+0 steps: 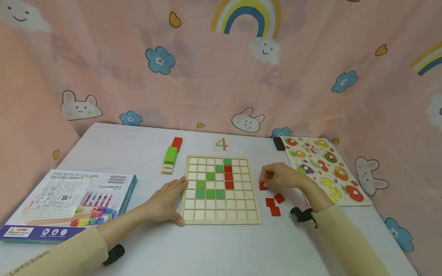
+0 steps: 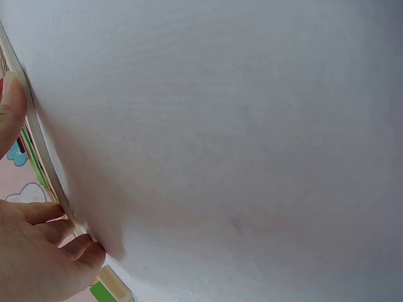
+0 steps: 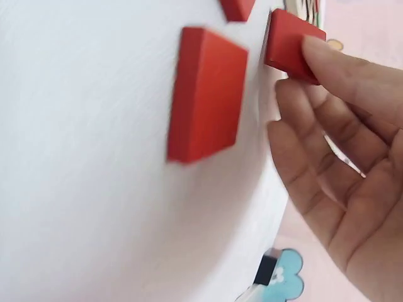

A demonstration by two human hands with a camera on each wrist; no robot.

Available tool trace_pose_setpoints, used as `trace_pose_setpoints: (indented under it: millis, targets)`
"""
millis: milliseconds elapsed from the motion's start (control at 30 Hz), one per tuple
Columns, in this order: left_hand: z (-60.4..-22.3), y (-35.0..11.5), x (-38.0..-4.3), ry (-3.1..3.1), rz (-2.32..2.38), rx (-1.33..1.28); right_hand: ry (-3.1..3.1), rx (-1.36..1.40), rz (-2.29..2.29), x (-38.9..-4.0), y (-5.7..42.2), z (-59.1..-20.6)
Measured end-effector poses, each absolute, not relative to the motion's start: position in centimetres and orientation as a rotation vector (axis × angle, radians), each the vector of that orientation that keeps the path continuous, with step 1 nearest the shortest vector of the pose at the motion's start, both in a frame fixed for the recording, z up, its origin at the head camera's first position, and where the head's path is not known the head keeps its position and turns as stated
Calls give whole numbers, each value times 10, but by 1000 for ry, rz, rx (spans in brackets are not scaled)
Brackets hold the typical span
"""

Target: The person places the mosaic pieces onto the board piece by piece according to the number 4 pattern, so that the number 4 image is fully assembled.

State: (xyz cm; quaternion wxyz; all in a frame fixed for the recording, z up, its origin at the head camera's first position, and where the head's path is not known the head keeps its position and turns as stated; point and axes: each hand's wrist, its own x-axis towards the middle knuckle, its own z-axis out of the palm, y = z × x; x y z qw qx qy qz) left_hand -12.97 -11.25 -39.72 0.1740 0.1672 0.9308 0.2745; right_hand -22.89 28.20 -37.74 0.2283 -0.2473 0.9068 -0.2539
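A wooden grid board (image 1: pixel 221 221) lies on the table with several green tiles (image 1: pixel 210 193) and three red tiles (image 1: pixel 228 176) in its squares. My left hand (image 1: pixel 167 201) rests against the board's left edge, fingers along the side and thumb near the front left corner. In the left wrist view, the fingertips (image 2: pixel 85 245) touch the board's edge. To the right of the board, my right hand (image 1: pixel 284 175) pinches a red square tile (image 3: pixel 291 43) between thumb and fingers. Three loose red tiles (image 1: pixel 275 211) lie on the table just in front of that hand.
Behind the board lies a small pattern card (image 1: pixel 221 144). Green blocks (image 1: pixel 170 155) and a red block (image 1: pixel 177 143) stand in a row at back left. A boxed toy set (image 1: pixel 127 191) lies left, a fruit puzzle board (image 1: pixel 321 161) right, beside a black object (image 1: pixel 279 144).
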Motion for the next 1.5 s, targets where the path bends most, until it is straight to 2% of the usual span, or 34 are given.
trace_pose_setpoints:
  millis: [467,833,1500]
  targets:
    - [-398,-113,-130,2641,788,480,2464,-771,-927,-216,236,-372]
    - [-396,-112,-129,2638,785,483,2428,-854,-911,-209,200,-381]
    - [-398,-113,-130,2636,790,466,2529,-880,-773,-204,188,-391]
